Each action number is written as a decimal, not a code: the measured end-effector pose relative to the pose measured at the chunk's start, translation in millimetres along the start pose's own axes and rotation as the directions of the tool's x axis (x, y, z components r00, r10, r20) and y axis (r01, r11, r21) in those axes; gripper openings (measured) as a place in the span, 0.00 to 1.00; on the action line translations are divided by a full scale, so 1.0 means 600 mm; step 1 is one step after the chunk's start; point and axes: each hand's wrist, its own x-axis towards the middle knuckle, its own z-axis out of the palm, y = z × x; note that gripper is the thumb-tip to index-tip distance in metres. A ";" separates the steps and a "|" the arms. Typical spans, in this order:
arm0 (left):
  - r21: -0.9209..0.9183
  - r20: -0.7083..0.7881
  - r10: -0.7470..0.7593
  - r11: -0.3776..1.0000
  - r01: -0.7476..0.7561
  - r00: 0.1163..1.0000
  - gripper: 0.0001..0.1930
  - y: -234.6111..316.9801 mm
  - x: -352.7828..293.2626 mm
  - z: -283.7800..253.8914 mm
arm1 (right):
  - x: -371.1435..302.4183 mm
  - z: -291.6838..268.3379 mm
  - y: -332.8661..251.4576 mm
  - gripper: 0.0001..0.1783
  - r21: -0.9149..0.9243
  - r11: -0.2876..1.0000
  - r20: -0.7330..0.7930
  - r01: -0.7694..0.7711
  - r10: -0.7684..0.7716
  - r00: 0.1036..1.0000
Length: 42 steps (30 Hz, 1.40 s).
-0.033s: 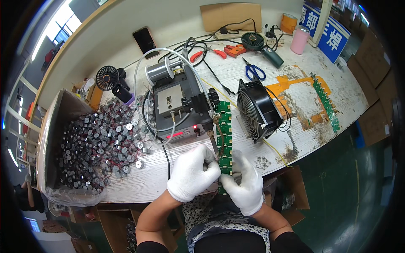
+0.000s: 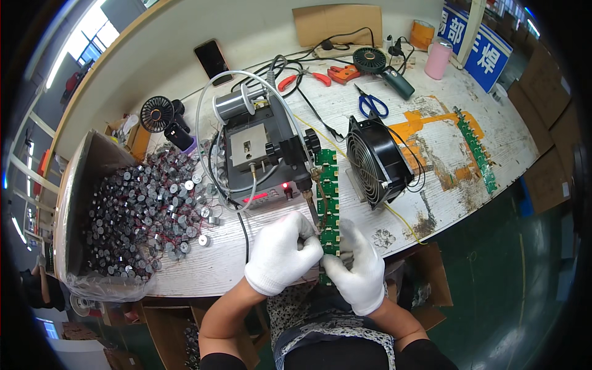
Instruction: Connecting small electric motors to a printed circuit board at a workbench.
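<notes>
A long green strip of circuit boards (image 2: 329, 192) runs away from me beside the soldering machine (image 2: 271, 148). The machine's soldering iron (image 2: 311, 203) points down at the strip's left edge. My left hand (image 2: 283, 250), in a white glove, is closed in a pinch just below the iron's tip; whatever its fingers pinch is hidden. On the strip's right side my right hand (image 2: 356, 268), gloved too, grips the near part of the strip between thumb and fingers. The strip's near end shows below the hands. A spool of solder wire (image 2: 234, 106) sits on top of the machine.
Left lies a heap of small round motors (image 2: 148, 209) with red wires, spilling from a box (image 2: 74, 203). A black fan (image 2: 376, 161) stands right of the strip. Beyond are scissors (image 2: 372, 103), red-handled pliers (image 2: 303, 79) and another green strip (image 2: 475, 151).
</notes>
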 end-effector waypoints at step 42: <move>-0.221 0.037 -0.126 0.966 0.131 0.991 0.06 -0.007 -0.014 0.006 | 0.004 -0.003 0.003 0.36 0.176 0.975 0.050 -0.134 0.127 0.991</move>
